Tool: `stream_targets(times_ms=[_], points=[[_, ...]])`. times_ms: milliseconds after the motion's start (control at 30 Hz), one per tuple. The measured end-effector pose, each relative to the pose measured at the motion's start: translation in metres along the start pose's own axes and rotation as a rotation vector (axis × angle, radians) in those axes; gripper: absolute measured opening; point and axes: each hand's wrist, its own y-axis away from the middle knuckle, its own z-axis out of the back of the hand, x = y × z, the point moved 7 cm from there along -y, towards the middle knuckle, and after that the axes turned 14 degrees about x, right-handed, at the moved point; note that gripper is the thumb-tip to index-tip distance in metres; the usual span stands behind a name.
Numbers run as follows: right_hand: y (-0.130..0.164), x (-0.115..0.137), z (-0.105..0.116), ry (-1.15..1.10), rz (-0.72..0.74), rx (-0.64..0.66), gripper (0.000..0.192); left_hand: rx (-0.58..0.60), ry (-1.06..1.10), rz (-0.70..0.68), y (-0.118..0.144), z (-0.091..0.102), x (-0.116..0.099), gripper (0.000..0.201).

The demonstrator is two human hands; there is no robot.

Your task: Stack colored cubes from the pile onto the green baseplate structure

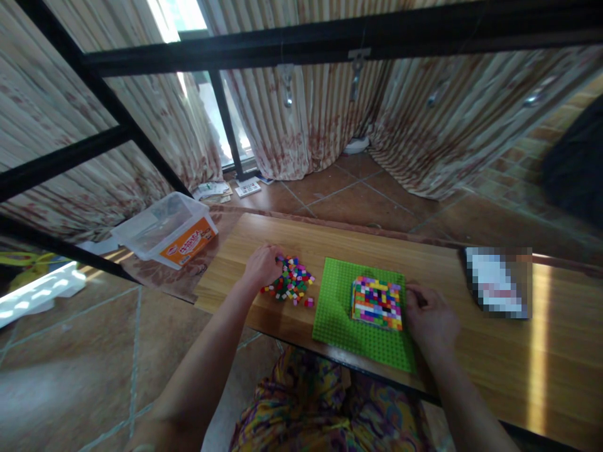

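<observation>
Surface: wooden table (471, 351) | floor: brown tiles (358, 201) | curtains (320, 119)

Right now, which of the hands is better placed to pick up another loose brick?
Left, probably. The left hand already rests on the loose brick pile, while the right hand sits beside the multicoloured block on the green baseplate.

A loose pile of small bricks (292, 282) in red, green, yellow, white and blue lies on the wooden surface (471, 358), left of the green baseplate (336, 311), with a few strays at its near edge. The baseplate lies flat at the near edge. On its right half sits a square mosaic block (377, 302) of many-coloured bricks, built up in flat layers.
</observation>
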Motion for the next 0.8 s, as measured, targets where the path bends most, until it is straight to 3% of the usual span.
stream_targets(times_ms=[400, 533, 667, 800], points=[[-0.001, 0.001, 0.0, -0.019, -0.009, -0.001, 0.028, -0.083, 0.186, -0.038, 0.004, -0.001, 0.012, 0.009], [0.0, -0.001, 0.0, -0.028, -0.02, -0.01, 0.028, -0.18, 0.707, -0.133, 0.015, -0.002, 0.017, 0.01], [0.001, 0.0, 0.0, -0.016, -0.009, -0.01, 0.029, -0.088, 1.351, -0.118, 0.03, -0.018, 0.019, 0.026], [0.001, 0.0, 0.0, -0.023, -0.011, -0.006, 0.029, -0.022, 1.695, -0.024, 0.045, -0.028, 0.013, 0.025]])
